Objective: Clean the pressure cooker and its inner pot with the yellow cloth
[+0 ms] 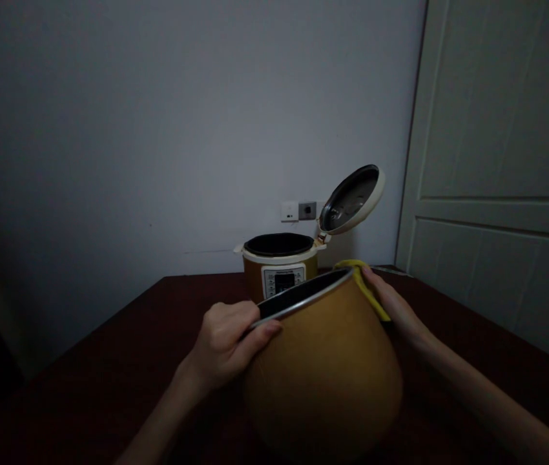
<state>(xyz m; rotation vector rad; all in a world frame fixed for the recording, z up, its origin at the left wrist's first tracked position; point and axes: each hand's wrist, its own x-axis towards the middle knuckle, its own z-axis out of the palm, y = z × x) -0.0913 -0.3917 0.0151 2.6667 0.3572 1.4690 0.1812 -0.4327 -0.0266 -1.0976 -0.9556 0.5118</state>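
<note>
A golden inner pot [327, 368] with a silver rim and dark inside is held tilted, its left side lower. My left hand [230, 336] grips the rim at the left, thumb outside and fingers over the edge. On the far right side, my right hand [388, 297] presses a yellow cloth [371, 294] against the pot near the rim; some of its fingers are hidden behind the cloth and pot. Behind the pot stands a rice cooker [254, 274] with a control panel, its lid [352, 200] raised to the right.
The dark red table [158, 336] carries the cooker near the wall. Wall sockets [298, 211] sit behind it, and a pale panelled door [497, 194] stands at the right. A thin flat item [391, 270] lies at the table's back right edge.
</note>
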